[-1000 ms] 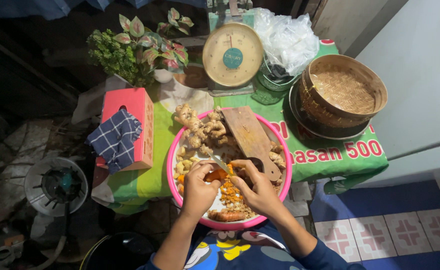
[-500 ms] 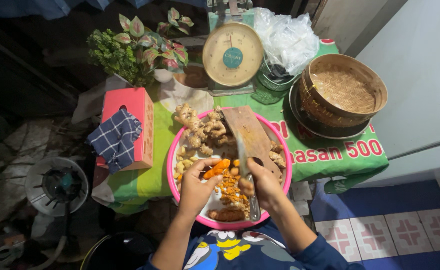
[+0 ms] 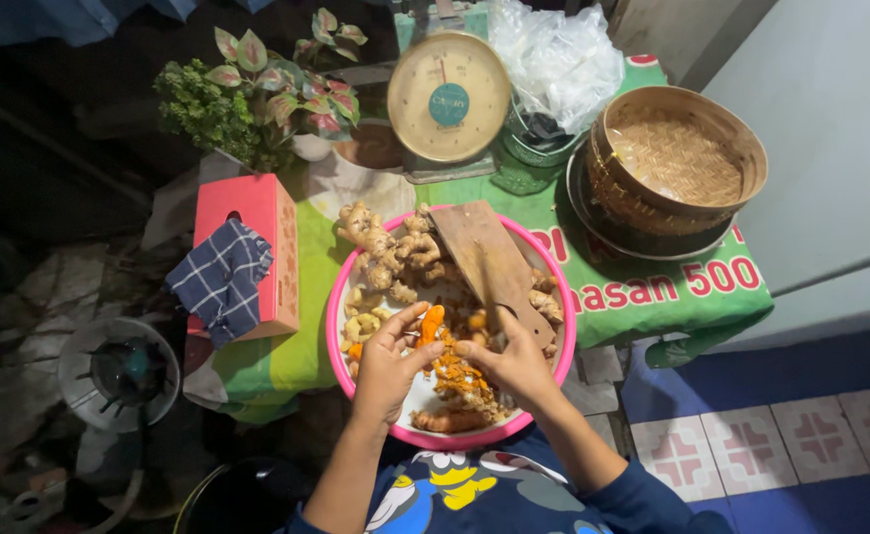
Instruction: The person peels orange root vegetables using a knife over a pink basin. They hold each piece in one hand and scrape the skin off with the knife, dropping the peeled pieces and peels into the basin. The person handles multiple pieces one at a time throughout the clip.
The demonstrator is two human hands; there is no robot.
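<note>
Here, ginger (image 3: 385,247) and board (image 3: 484,262) crowd the turmeric (image 3: 432,323).

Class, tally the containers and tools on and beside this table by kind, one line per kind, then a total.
Pink basin: 1
Woven bamboo basket: 1
Dial kitchen scale: 1
Wooden chopping board: 1
Pink box: 1
Checked cloth: 1
Total: 6

Glossy plastic basin (image 3: 340,297), matt wooden board (image 3: 484,259)
</note>
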